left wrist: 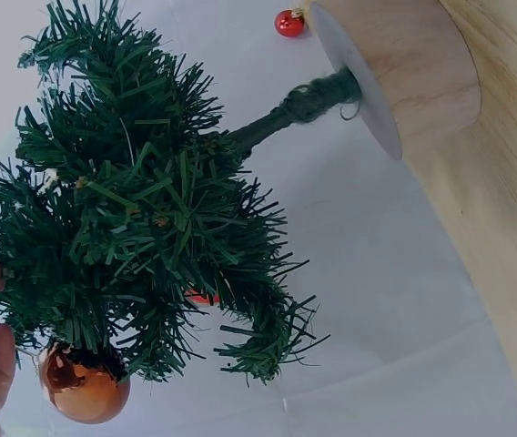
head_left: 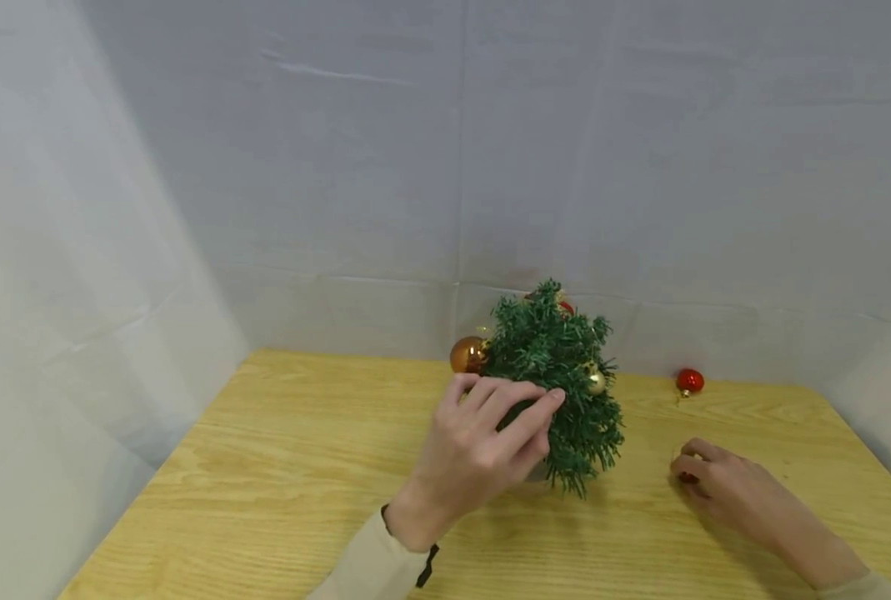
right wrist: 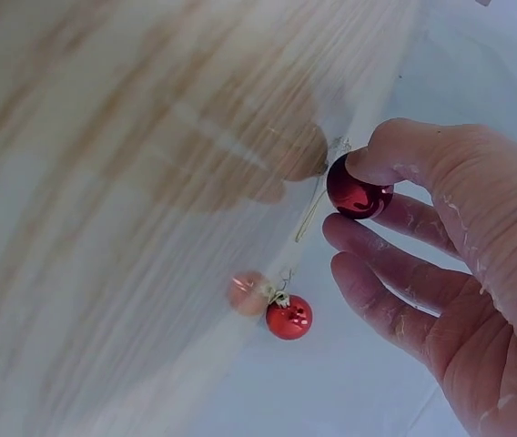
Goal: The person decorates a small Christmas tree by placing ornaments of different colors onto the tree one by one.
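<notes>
Lower right, right hand (head_left: 741,493) pinches dark red bauble (right wrist: 359,189), likely so it can't roll; centre, left hand (head_left: 483,437) at tree (head_left: 543,354), grip unclear, maybe steadying.

Right fingers (right wrist: 395,259) in a pinch

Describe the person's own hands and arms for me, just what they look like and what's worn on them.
The left hand is bare, below a plain beige cloth sleeve with a black band showing at the cuff. The right hand is bare too; only the edge of its plain beige sleeve shows. No gloves or rings are visible.
</notes>
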